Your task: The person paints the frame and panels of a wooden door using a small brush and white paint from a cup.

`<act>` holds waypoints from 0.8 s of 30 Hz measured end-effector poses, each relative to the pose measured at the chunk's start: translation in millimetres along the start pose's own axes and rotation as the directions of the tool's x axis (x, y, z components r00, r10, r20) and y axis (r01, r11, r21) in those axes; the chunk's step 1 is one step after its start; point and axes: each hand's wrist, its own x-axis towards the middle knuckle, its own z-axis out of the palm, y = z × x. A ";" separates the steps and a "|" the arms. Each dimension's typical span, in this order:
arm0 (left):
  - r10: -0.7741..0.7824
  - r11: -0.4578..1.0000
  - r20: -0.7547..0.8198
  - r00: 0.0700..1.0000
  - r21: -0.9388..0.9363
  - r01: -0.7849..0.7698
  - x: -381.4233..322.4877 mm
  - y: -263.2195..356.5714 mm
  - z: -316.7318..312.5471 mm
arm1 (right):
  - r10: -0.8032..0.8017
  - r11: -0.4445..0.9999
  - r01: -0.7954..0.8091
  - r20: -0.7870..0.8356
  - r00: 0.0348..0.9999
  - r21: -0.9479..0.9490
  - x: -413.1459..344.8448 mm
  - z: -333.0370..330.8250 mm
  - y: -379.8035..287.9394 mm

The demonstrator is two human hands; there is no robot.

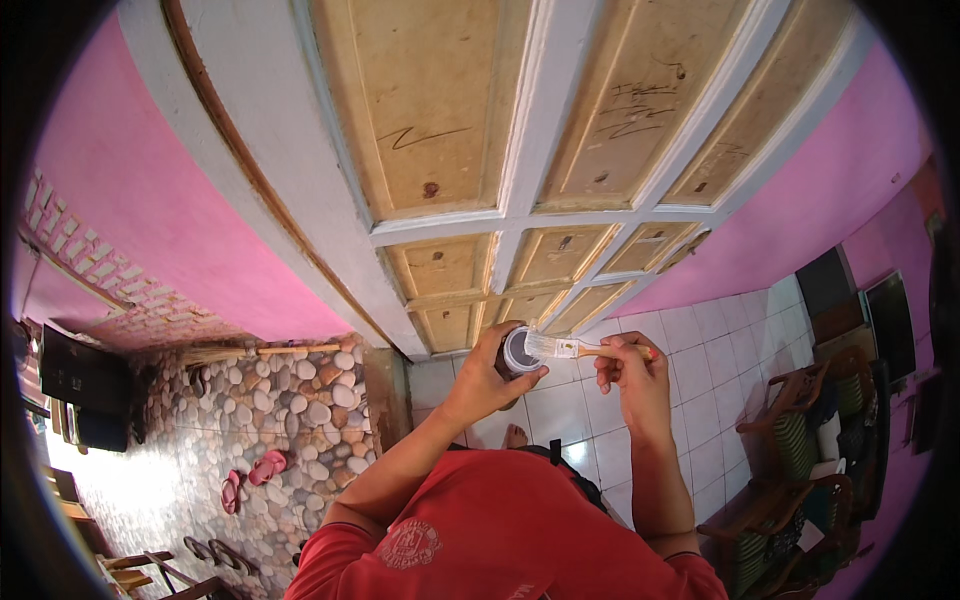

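Observation:
My left hand [484, 379] is wrapped around a small dark paint pot [519, 352], whose pale rim faces up and whose inside looks grey. In my right hand [634, 367] is the wooden handle of a flat paintbrush [559, 347]; its bristles, whitish with paint, are at the right edge of the pot's mouth. Whether they touch the rim I cannot tell. Beyond both hands stands a panelled wooden door [525, 217], its frame strips painted light grey or white and its recessed panels yellowish-brown with dark scribbles and spots.
A broom [262, 349] lies by the wall at left on the pebble-patterned floor [300, 435], with pink sandals [266, 467] and dark sandals [229, 556] nearer. Wooden armchairs [795, 427] stand at right on white floor tiles [697, 367]. Pink walls [772, 240] flank the door.

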 end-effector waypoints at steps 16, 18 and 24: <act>-0.131 0.990 0.022 0.991 -0.053 0.132 13.3 -3.2 5.0 | 0.028 0.973 -0.031 0.014 1.000 0.230 1.9 -9.3 23.0; -0.146 0.988 0.016 0.989 -0.054 0.146 12.1 -5.6 2.2 | -0.011 0.963 0.015 -0.016 1.000 0.270 6.8 -8.2 23.7; -0.189 0.982 -0.004 0.982 -0.028 0.188 2.9 -13.6 -6.6 | -0.192 0.920 0.220 -0.118 0.974 0.324 40.9 2.4 28.1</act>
